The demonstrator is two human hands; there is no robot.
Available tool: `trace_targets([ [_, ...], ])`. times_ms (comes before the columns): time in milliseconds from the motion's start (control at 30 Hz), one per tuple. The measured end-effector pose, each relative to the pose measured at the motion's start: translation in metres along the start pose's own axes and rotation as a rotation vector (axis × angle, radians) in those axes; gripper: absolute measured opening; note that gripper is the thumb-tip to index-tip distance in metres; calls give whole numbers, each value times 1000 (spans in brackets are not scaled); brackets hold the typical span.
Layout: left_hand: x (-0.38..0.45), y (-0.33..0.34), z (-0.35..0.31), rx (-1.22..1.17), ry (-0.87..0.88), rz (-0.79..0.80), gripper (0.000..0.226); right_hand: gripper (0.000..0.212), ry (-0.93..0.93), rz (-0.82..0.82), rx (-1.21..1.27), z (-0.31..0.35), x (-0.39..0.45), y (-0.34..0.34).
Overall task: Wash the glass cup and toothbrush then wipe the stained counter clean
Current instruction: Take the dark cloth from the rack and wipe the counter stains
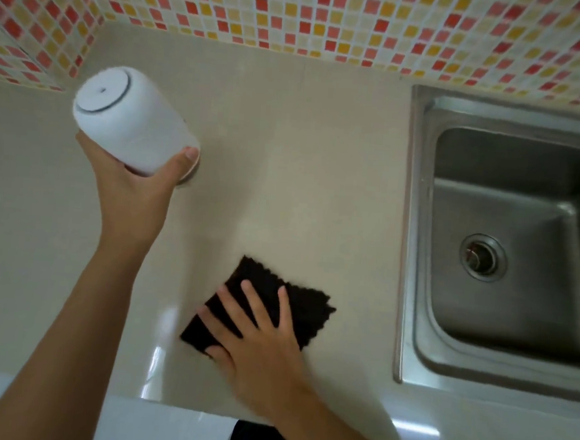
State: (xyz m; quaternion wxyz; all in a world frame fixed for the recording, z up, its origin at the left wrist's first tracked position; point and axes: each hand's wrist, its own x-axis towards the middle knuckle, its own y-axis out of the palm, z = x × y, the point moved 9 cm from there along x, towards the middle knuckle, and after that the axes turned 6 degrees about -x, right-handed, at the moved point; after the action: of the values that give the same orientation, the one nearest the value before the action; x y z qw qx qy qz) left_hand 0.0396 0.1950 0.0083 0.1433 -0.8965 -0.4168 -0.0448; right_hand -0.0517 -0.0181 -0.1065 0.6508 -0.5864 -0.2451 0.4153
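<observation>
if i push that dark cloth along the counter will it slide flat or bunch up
The dark cloth looks thin and soft with ragged edges, so it is probably floppy and may bunch at the front. The right hand presses it flat with spread fingers, which should help. The glossy counter probably lets it slide easily.

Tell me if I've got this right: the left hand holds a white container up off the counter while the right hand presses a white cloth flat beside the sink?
Not quite. The head view shows the cloth under the right hand is black, not white. The rest stands: the left hand holds the white container above the counter, beside the sink.
</observation>
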Motion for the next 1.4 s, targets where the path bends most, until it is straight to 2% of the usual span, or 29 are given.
trace_targets([
  [67, 6, 10, 1, -8, 6, 19, 84, 49, 68, -32, -25, -45, 20, -12],
  [167, 16, 11, 5, -24, 17, 23, 90, 51, 307, -124, -74, -138, 93, -43],
  [233, 20, 8, 7, -28, 21, 23, 90, 53, 421, -76, -56, -190, 140, -57],
  [300, 23, 1, 10, -15, 14, 19, 87, 55, 440, -15, -24, -214, 165, -63],
  [400, 32, -19, 13, 11, 9, 9, 91, 57, 366, -85, -106, -223, 162, -78],
  [567, 49, -50, 17, 45, -1, -42, 93, 53, 246, -161, -225, -210, 153, -72],
  [633, 53, -58, 18, 25, -6, -79, 91, 53, 158, -172, -213, -155, 134, -60],
  [767, 61, -66, 17, 22, -16, -122, 95, 51, -283, -73, -85, 11, 75, -20],
  [867, 63, -69, 17, 30, -20, -127, 94, 47, -432, -69, -14, 39, 103, -14],
  [933, 64, -69, 18, 35, -17, -130, 92, 48, -380, -146, -60, 16, 168, -28],
  [1033, 59, -72, 17, 43, -19, -140, 91, 54, -45, -176, -128, -55, 275, -60],
  [1067, 58, -71, 17, 45, -24, -133, 92, 54, 66, -161, -132, -72, 293, -64],
  [1133, 54, -70, 17, 48, -32, -116, 93, 56, 166, -140, -83, -70, 291, -59],
  [1233, 51, -58, 17, 34, -42, -85, 90, 55, 34, -180, -17, -20, 202, -47],
  [1300, 53, -44, 16, 38, -47, -50, 90, 53, -92, -136, -17, -1, 137, -33],
  [1400, 56, -26, 13, 36, -44, -3, 95, 52, -58, -174, -56, -52, 152, -47],
])
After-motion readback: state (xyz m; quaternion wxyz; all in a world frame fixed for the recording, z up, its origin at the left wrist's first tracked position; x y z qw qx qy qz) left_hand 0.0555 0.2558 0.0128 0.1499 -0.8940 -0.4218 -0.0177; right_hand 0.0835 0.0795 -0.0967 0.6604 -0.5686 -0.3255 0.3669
